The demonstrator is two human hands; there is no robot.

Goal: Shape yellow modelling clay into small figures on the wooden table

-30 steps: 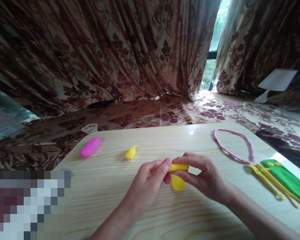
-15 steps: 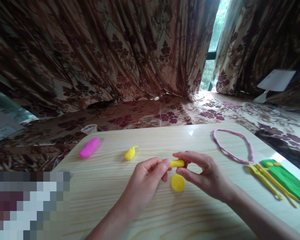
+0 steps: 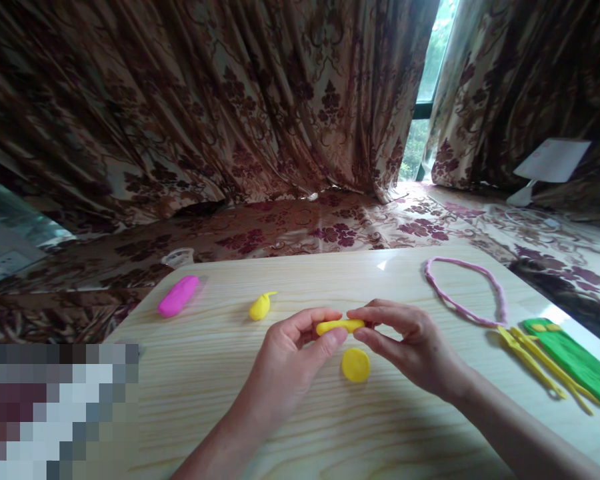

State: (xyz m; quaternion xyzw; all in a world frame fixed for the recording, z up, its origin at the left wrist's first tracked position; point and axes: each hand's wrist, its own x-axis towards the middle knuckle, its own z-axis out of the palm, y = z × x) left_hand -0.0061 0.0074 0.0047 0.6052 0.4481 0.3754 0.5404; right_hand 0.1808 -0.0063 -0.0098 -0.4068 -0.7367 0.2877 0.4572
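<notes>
Between my two hands is a short roll of yellow modelling clay (image 3: 341,326), held a little above the table. My left hand (image 3: 297,350) pinches its left part, with the thumb in front and the fingers behind. The thumb and fingers of my right hand (image 3: 413,343) close on its right end. Just below the roll, a flat yellow clay disc (image 3: 355,365) lies on the table. Farther back and to the left sits a small yellow clay lump (image 3: 260,307) with a thin pointed tail.
A pink clay block (image 3: 179,297) lies at the left of the pale wooden table (image 3: 220,400). On the right are a twisted pink loop (image 3: 503,300), yellow modelling tools (image 3: 535,367) and a green clay slab (image 3: 580,367) with small yellow pieces. A white lamp (image 3: 550,160) stands beyond.
My left fingers have opened out and shifted along the clay roll, so its left end now shows. The roll looks slightly bent. My right hand has barely moved.
</notes>
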